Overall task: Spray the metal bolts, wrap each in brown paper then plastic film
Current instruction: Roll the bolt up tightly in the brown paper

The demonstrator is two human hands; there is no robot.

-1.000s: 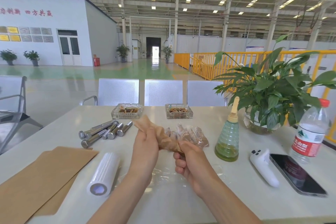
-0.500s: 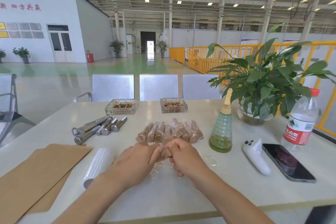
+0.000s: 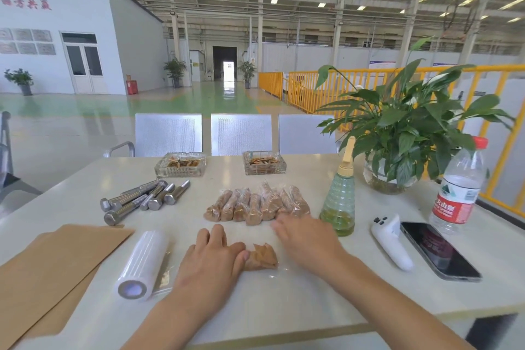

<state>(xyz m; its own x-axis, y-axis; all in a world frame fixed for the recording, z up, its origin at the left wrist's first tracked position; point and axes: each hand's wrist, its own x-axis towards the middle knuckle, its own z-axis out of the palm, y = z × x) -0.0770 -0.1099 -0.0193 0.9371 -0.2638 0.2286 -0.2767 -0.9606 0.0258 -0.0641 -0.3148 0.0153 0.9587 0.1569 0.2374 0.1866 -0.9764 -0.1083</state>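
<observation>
Paper-wrapped bolt lying at the centre of the tabletop on a spread sheet of clear plastic film, its twisted end pointing toward 3 o'clock. Left hand rests palm-down over the bolt's 9 o'clock end, fingers straight and released, grasping nothing. Right hand, at 2 o'clock from the bolt, lies flat with fingers spread and blurred, likewise released, its fingertips near the row of finished wrapped bolts at 12 o'clock. Bare metal bolts lie heaped at 10 o'clock; the film roll lies just beside the left hand at 9 o'clock, with brown paper sheets beyond it reaching the tabletop's near-left edge. Spray bottle stands at 2 o'clock. The water bottle at 3 o'clock bears a red label with white Chinese characters. Red characters mark the white wall at far left.
</observation>
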